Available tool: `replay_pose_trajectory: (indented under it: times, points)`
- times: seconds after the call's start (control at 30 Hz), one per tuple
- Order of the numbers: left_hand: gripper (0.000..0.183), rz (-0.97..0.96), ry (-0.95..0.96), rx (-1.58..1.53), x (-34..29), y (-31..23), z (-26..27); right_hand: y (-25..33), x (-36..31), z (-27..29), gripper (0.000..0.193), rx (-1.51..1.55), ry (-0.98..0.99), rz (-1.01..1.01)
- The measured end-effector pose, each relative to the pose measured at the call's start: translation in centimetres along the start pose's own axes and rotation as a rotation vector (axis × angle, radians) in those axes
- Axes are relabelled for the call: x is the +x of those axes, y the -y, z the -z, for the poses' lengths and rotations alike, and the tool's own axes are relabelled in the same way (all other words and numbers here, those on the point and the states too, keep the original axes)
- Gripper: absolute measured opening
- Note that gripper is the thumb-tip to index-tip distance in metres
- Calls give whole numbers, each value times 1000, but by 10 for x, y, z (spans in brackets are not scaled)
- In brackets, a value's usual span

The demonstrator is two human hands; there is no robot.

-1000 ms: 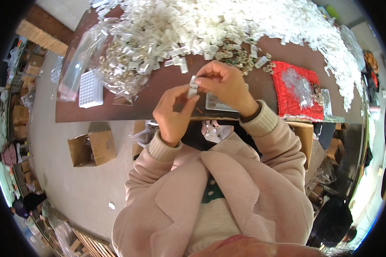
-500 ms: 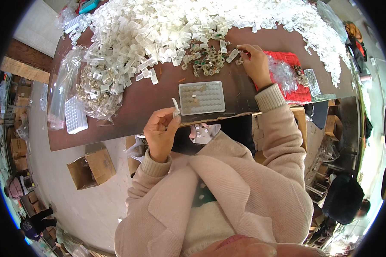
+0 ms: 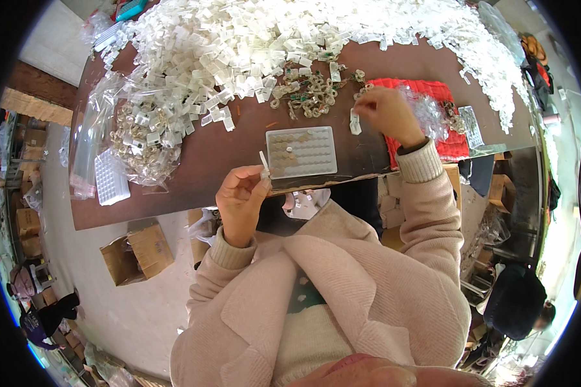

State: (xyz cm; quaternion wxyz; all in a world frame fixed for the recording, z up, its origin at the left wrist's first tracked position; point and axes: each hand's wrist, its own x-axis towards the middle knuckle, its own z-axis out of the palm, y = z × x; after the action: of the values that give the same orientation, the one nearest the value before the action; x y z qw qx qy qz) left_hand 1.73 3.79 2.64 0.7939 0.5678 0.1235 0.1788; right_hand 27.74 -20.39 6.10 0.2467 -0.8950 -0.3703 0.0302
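My left hand (image 3: 242, 201) is at the front table edge, fingers pinched on a small white plastic tag (image 3: 263, 161) that points upward. Beside it lies a shallow clear plastic tray (image 3: 316, 149) with rows of round hollows; small tan discs and one white bit rest in its left half. My right hand (image 3: 392, 113) is above the table, right of the tray, fingers closed. From its fingertips hangs a clear-white tag (image 3: 355, 122); whether anything is attached to it is hidden. Behind the tray is a heap of small beige ring-shaped pieces (image 3: 310, 93), some with green bits.
A huge mound of clear-white tags (image 3: 239, 45) covers the table's back. At left lie a plastic bag of ringed pieces (image 3: 148, 135) and a white dimpled tray (image 3: 112, 177). A red cloth (image 3: 452, 145) with plastic wrap is at right. An open cardboard box (image 3: 137, 255) stands on the floor.
My right hand has drawn back from the ring heap, nearer to me and slightly right, with the tag now hanging below its fingertips. My left hand has hardly moved.
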Motion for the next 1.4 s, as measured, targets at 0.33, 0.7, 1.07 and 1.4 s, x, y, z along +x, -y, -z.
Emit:
replay_pose_trajectory:
  times: [0.33, 0.7, 1.07, 1.4]
  points:
    - [21, -21, -30, 26, -3, -1, 4, -37, 67, -24, 23, -138, -182, -157]
    - [23, 31, -4, 35, -1, 3, 4, -39, 61, -35, 17, -261, -239, 154]
    - [21, 63, 21, -135, 3, -7, -5, -6, 46, 28, 14, 1250, -477, -186]
    - [24, 7, 22, -303, 9, -22, -36, 153, -49, -15, 20, 539, -130, 215]
